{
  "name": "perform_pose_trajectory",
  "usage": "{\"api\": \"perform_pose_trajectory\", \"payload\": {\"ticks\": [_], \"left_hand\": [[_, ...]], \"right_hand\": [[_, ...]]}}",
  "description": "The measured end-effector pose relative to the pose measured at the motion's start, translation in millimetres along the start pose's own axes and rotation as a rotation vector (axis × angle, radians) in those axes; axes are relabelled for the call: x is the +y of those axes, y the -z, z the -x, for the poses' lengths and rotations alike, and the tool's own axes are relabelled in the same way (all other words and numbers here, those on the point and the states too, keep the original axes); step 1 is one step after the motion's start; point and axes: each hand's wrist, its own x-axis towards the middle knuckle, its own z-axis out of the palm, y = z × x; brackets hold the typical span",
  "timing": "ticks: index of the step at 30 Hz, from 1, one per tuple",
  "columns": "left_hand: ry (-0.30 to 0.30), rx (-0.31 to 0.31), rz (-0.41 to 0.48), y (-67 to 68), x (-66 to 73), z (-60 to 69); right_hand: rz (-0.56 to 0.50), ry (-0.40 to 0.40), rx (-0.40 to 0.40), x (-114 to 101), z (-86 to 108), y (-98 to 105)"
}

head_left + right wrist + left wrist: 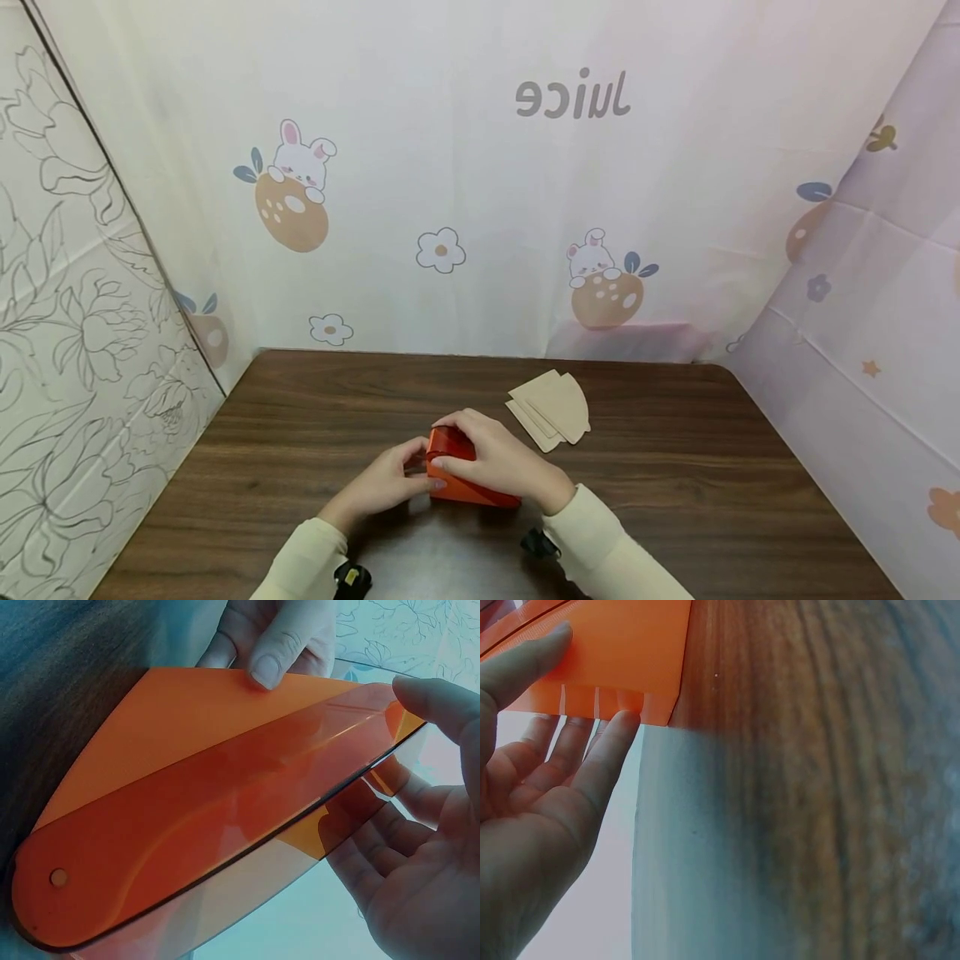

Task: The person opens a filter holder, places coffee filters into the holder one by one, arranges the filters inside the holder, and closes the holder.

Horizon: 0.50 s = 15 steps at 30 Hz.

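Observation:
An orange wedge-shaped filter paper box (468, 492) with a see-through red lid (210, 799) stands on the table, just in front of the person. My left hand (381, 482) holds its left end. In the left wrist view, the thumb lies along the orange face (622, 649) and the fingers reach the end edge. From above, my right hand (506, 457) grips the lid's tall end between thumb and fingers. A round pivot shows at the lid's narrow end in the right wrist view. Whether anything lies inside the box is hidden.
Beyond the right hand, several beige cone-shaped paper filters (558, 408) lie fanned on the dark wooden table (300, 417). Printed curtains (450, 167) hang behind the table's far edge and at both sides.

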Motion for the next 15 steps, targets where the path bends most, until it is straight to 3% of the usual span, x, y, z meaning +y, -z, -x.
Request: {"api": "perform_pose_trajectory", "payload": {"ticks": [15], "left_hand": [[0.03, 0.001, -0.01, 0.9, 0.8, 0.3]], "right_hand": [[-0.003, 0.016, 0.046, 2, 9.9, 12]]}}
